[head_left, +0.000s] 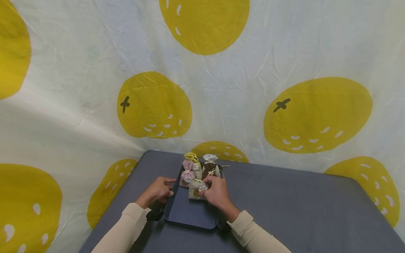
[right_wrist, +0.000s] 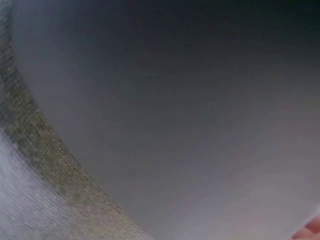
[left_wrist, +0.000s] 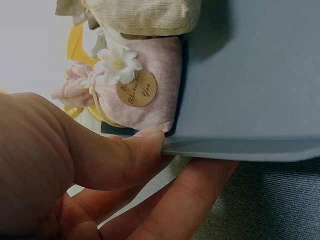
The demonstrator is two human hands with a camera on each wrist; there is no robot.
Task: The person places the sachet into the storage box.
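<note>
A dark grey tray (head_left: 190, 215) holds several small drawstring sachets grouped at its far end. My left hand (head_left: 157, 190) pinches the tray's left rim, thumb on the inner side and fingers outside, as the left wrist view shows. By the thumb stands a pink sachet (left_wrist: 160, 65) with a white flower and a round brown label. A beige sachet (head_left: 193, 193) with a flower is in front of the others, and my right hand (head_left: 218, 192) grips its right side. Behind are a brown sachet (head_left: 207, 170) and a yellow-topped sachet (head_left: 191, 157).
The tray rests on a grey-covered table (head_left: 284, 203). A white cloth (head_left: 227, 105) with large yellow fruit prints hangs behind and on the left. In the right wrist view, a blurred dark grey surface (right_wrist: 175, 125) fills most of the picture, with fingertips at the lower right corner.
</note>
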